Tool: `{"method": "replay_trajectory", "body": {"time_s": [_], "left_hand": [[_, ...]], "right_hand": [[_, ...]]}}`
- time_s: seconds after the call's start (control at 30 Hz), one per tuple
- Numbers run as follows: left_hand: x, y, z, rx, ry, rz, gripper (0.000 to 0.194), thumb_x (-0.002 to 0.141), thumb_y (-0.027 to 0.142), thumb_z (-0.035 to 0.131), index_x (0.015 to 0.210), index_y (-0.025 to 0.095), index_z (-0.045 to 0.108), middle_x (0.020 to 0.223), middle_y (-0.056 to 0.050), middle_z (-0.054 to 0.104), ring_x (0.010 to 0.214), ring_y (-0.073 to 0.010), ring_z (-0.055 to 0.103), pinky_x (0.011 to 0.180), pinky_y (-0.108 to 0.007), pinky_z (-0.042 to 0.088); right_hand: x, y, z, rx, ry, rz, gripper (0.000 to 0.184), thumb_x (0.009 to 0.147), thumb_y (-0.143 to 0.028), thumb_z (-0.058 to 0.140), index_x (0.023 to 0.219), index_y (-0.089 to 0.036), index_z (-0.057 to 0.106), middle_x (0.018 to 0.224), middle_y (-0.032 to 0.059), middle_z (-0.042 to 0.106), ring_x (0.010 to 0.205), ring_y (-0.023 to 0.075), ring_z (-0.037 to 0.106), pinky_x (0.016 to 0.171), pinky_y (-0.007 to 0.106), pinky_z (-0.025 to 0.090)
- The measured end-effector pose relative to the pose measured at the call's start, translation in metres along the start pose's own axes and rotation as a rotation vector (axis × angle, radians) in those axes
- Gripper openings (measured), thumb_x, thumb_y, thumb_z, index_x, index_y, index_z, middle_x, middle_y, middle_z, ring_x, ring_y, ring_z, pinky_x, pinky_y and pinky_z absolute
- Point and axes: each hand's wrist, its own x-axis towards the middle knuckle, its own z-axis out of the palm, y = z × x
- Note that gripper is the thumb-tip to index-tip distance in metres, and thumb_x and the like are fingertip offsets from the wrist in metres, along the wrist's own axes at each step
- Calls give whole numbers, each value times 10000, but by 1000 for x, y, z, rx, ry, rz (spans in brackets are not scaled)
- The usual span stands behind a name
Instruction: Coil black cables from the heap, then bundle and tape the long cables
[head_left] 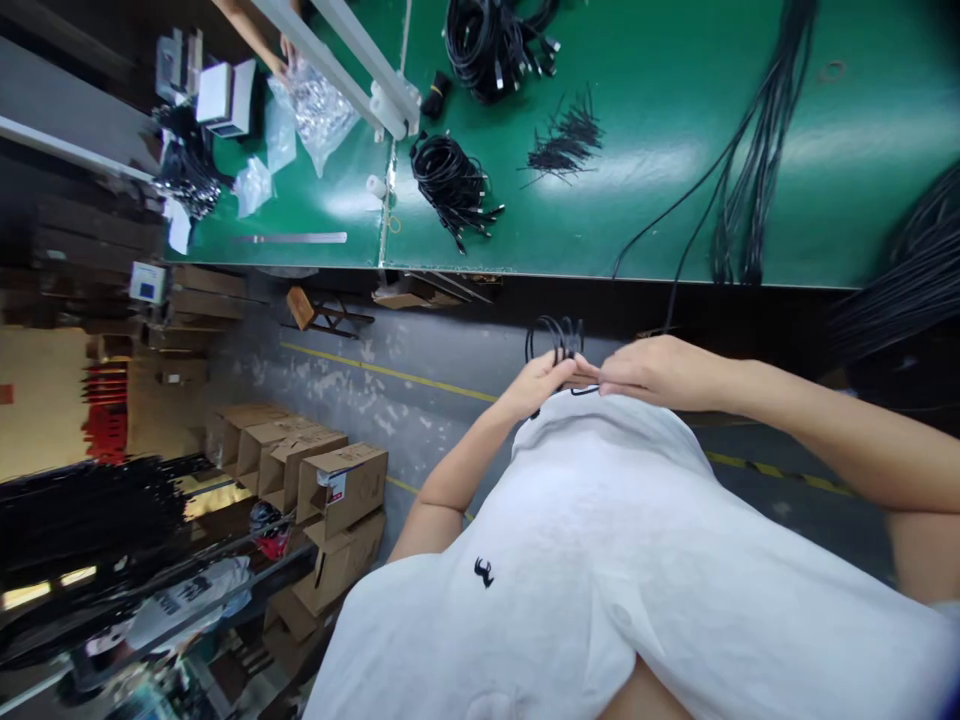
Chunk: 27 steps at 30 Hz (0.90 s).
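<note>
Close in front of my white shirt, my left hand (pixel 551 380) is closed around a small coil of black cable (pixel 556 335), whose loops stand up past the fingers. My right hand (pixel 649 372) meets it at the fingertips, its fingers pressed together. A short curve of the black cable shows just under the right fingertips, and the thumb of that hand is hidden. Both hands are below the front edge of the green table (pixel 570 235). On that table lie a tied coil of black cables (pixel 450 185) and a pile of short black ties (pixel 566 138).
A larger cable bundle (pixel 487 45) lies farther back. Long loose cables (pixel 757 170) hang toward the table edge at right, near a thick black bundle (pixel 915 270). At upper left a co-worker's hands (pixel 285 60) touch a clear plastic bag (pixel 322 110). Cardboard boxes (pixel 345 490) stand on the floor.
</note>
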Motion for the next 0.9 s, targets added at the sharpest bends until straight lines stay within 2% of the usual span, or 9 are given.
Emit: {"method": "replay_trajectory", "body": {"time_s": [0.07, 0.17, 0.3, 0.4, 0.53, 0.67, 0.77, 0.83, 0.9], "left_hand": [[-1, -6, 10, 88, -147, -21, 428, 796, 529, 715, 915, 121, 668, 774, -65, 725, 785, -162, 689, 854, -304, 515], [-8, -6, 14, 16, -318, -89, 465, 813, 559, 688, 931, 109, 674, 603, -20, 648, 568, -125, 611, 744, -318, 535], [-14, -3, 14, -153, -344, -166, 503, 750, 549, 756, 964, 99, 686, 602, -21, 631, 483, -113, 569, 569, -277, 512], [-16, 1, 18, -233, -352, -219, 461, 744, 488, 781, 967, 92, 698, 538, 14, 559, 414, -78, 485, 447, -216, 409], [-24, 10, 13, -351, -270, -229, 251, 851, 347, 695, 873, 98, 700, 428, 88, 364, 316, -18, 245, 356, -162, 235], [-35, 21, -8, -508, 23, -94, 269, 967, 249, 512, 814, 107, 681, 433, 89, 323, 305, -6, 198, 336, -133, 196], [-38, 28, -26, -671, 235, 1, 351, 1025, 213, 368, 885, 112, 673, 489, 74, 390, 325, 0, 256, 342, -109, 214], [-38, 31, -36, -768, 334, 78, 370, 1044, 211, 311, 1002, 126, 668, 569, 55, 487, 362, 9, 328, 359, -91, 245], [-38, 32, -44, -812, 389, 125, 373, 1051, 203, 286, 1128, 148, 646, 643, 41, 549, 402, 14, 388, 383, -77, 278]], "right_hand": [[3, 20, -11, 43, 0, 55, 482, 1004, -483, 331, 823, -211, 684, 786, 59, 668, 739, 172, 601, 637, 274, 372], [-8, 40, -20, 195, -53, 145, 446, 968, -533, 399, 795, -220, 665, 773, 28, 663, 723, 158, 600, 635, 261, 390], [-13, 42, -20, 362, -48, 251, 416, 937, -555, 451, 789, -215, 641, 749, 6, 657, 689, 143, 595, 634, 253, 406], [-8, 41, -18, 409, -66, 253, 424, 933, -564, 449, 798, -211, 643, 761, 9, 661, 701, 145, 593, 649, 258, 412], [-30, 93, -20, 309, 53, 271, 436, 943, -532, 443, 894, -178, 693, 937, 82, 704, 862, 176, 613, 802, 298, 427], [-91, 162, -18, -113, 180, 523, 352, 938, -358, 468, 857, -134, 728, 996, 175, 722, 900, 211, 600, 852, 353, 389], [-109, 138, 6, -283, 7, 498, 312, 932, -269, 463, 832, -150, 735, 895, 145, 736, 784, 207, 609, 752, 351, 373], [-99, 87, 30, -249, -180, 309, 347, 956, -267, 428, 799, -168, 721, 767, 102, 715, 702, 196, 611, 698, 342, 360], [-81, 37, 50, -88, -254, 169, 407, 1004, -319, 360, 829, -190, 704, 748, 62, 703, 692, 179, 622, 692, 322, 390]]}}
